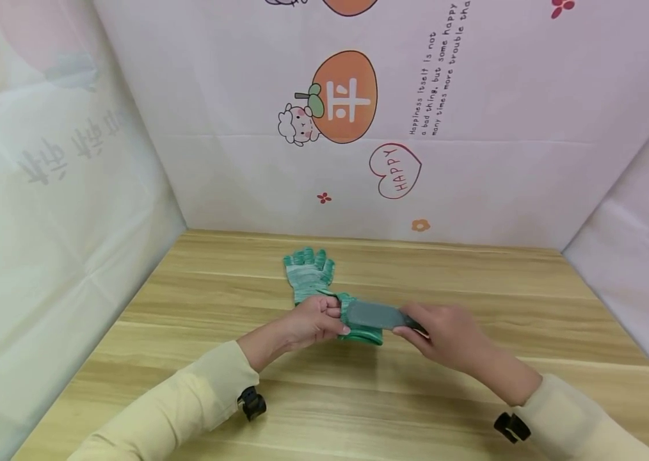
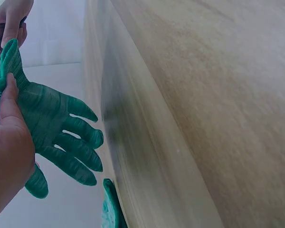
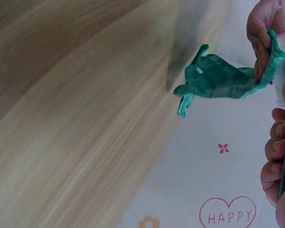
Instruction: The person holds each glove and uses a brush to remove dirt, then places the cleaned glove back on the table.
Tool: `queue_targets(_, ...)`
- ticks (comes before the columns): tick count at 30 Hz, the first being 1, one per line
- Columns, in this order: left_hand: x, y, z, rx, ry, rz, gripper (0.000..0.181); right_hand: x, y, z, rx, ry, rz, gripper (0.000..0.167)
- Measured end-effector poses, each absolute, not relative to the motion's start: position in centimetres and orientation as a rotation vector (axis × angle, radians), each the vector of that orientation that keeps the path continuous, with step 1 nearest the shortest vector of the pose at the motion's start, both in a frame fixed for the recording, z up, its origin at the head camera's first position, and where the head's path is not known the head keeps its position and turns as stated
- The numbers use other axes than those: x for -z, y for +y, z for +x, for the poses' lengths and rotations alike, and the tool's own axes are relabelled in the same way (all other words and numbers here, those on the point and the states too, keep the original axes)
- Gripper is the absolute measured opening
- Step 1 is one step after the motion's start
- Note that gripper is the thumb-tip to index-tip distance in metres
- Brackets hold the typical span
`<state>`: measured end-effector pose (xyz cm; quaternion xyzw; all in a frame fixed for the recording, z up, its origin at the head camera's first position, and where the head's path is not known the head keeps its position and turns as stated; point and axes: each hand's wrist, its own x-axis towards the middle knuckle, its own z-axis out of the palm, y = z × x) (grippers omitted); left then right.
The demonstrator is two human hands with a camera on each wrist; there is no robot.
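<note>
Brush held to the cuff of a green knit glove above the counter.
Left hand (image 1: 320, 318) pinches the green knit glove (image 2: 42, 111) by its cuff, thumb on one side; glove hangs with its fingers pointing down at the counter (image 1: 445, 275), can't tell if the tips touch. Right hand (image 1: 454, 336) grips the handle of a dark gray brush (image 1: 376, 314), fingers curled round it; white bristles (image 3: 279, 86) against the cuff. Second green glove (image 1: 308, 275) lies on the counter just beyond the left hand, fingers toward the back. Black wristbands, pale yellow sleeves. White printed sheet (image 1: 232, 160) behind, with an orange and a "HAPPY" heart (image 1: 395, 171).
</note>
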<state>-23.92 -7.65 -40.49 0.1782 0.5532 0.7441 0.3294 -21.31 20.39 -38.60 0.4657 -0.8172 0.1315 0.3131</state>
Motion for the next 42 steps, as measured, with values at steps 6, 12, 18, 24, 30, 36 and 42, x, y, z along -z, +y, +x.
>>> queue_targets(6, 40.5, -7.9, -24.0, -1.964, 1.443, 0.452, 0.046, 38.6, 21.2, -21.4, -0.351, -2.143, 1.268, 0.037)
queue_targets(12, 40.3, -7.7, -24.0, -1.957, 1.453, 0.458, 0.046, 38.3, 22.2, -21.4, -0.291, -2.145, 1.262, 0.045)
queue_targets(18, 40.3, -7.7, -24.0, -1.956, 1.446, 0.459, 0.047, 38.1, 22.7, -21.4, -0.270, -2.149, 1.262, 0.046)
queue_targets(24, 40.3, -7.7, -24.0, -1.949, 1.456, 0.455, 0.047, 38.0, 23.0, -21.5, -0.286, -2.129, 1.268, 0.046)
queue_targets(30, 40.2, -7.8, -23.9, -1.939, 1.470, 0.432, 0.047, 37.7, 22.9, -21.4, -0.303, -2.141, 1.239, 0.045)
queue_targets(36, 40.4, -7.6, -24.0, -1.933, 1.473, 0.461, 0.050, 37.8, 21.5, -21.3, -0.330, -2.161, 1.222, 0.043)
queue_targets(42, 40.2, -7.5, -24.0, -1.947, 1.462, 0.471, 0.049, 38.4, 21.2, -21.1, -0.373, -2.147, 1.270, 0.041)
